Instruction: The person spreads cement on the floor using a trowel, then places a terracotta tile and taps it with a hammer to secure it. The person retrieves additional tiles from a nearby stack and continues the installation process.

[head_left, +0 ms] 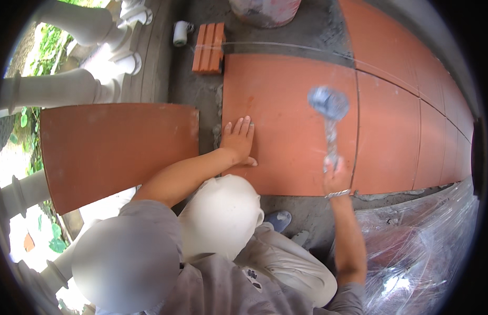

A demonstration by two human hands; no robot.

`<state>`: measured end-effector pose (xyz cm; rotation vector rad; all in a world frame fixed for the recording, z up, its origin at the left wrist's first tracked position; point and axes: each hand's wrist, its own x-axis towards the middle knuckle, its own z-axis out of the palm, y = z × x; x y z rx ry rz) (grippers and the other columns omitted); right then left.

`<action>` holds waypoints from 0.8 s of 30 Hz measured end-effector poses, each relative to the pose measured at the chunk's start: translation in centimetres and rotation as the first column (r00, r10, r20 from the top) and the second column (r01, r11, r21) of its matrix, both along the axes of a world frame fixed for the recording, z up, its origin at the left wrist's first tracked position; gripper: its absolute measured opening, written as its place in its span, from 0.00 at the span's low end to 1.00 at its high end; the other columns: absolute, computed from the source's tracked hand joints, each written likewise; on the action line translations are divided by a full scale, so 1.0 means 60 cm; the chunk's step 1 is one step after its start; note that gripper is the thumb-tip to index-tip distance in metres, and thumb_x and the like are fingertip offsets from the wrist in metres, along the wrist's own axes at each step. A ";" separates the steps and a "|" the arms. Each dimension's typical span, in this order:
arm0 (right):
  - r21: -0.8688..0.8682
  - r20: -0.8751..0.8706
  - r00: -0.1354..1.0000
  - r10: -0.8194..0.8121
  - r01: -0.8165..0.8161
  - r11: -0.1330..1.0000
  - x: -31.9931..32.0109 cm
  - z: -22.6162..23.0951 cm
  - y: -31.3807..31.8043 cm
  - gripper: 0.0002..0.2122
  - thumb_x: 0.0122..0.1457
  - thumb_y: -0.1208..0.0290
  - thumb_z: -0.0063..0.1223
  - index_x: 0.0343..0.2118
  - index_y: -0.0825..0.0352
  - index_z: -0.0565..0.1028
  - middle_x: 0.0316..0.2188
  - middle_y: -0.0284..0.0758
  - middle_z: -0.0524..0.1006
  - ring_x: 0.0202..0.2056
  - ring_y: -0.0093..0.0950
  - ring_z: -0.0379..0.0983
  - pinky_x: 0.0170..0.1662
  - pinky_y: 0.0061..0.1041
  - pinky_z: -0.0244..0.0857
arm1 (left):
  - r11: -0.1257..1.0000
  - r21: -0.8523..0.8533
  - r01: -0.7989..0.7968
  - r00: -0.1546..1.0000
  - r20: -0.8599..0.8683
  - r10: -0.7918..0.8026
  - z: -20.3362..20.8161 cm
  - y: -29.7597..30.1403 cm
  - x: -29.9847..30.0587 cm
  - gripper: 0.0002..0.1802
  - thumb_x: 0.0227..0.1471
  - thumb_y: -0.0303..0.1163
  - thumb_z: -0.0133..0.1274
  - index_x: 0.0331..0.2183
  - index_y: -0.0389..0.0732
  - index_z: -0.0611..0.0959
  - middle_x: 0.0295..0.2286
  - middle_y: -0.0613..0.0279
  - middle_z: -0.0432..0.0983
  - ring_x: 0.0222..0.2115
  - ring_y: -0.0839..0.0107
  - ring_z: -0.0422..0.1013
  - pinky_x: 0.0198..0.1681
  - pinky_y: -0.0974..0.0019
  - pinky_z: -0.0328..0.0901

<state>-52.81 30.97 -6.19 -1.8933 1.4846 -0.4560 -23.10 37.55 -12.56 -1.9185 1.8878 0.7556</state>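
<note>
A large square terracotta floor tile [286, 123] lies flat in front of me, edge to edge with the tiles on its right. My left hand [239, 140] rests on its left edge, fingers stretched out and the thumb apart, with nothing held. My right hand [336, 177] grips the handle of a mallet [328, 103] over the right part of the same tile. The mallet's blue-grey head is smeared by motion, and whether it touches the tile I cannot tell.
Another terracotta tile [120, 152] lies on the left by white balusters [60, 89]. A grooved orange brick [208, 47] holds a string [286, 46] stretched rightward, beside a white spool [180, 33]. A stained bucket [265, 11] stands at the back. Clear plastic sheeting [412, 241] covers the lower right.
</note>
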 end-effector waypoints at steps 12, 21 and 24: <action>0.097 -0.270 0.877 0.397 -0.385 0.918 0.150 -0.092 -0.005 0.16 0.60 0.57 0.50 0.39 0.68 0.70 0.18 0.42 0.74 0.23 0.43 0.75 0.28 0.40 0.68 | 0.996 -0.075 -0.039 0.998 -0.045 0.035 -0.022 0.069 0.032 0.70 0.19 0.50 0.73 0.61 0.33 0.55 0.64 0.47 0.42 0.65 0.53 0.42 0.63 0.46 0.47; 0.273 -0.302 0.792 0.531 -0.462 0.844 0.030 -0.086 0.069 0.18 0.59 0.56 0.52 0.41 0.67 0.70 0.21 0.44 0.76 0.26 0.46 0.76 0.28 0.42 0.69 | 1.000 -0.026 -0.002 1.000 0.010 0.002 -0.015 0.069 0.032 0.71 0.25 0.55 0.70 0.63 0.37 0.50 0.65 0.48 0.38 0.66 0.54 0.36 0.61 0.35 0.43; 0.357 -0.288 0.822 0.491 -0.384 0.852 -0.017 -0.075 0.102 0.18 0.57 0.55 0.53 0.39 0.67 0.69 0.24 0.45 0.77 0.27 0.46 0.76 0.29 0.42 0.69 | 1.000 -0.030 0.007 1.000 0.015 -0.007 -0.026 0.074 0.026 0.70 0.27 0.55 0.69 0.64 0.38 0.48 0.65 0.49 0.36 0.66 0.55 0.34 0.60 0.33 0.42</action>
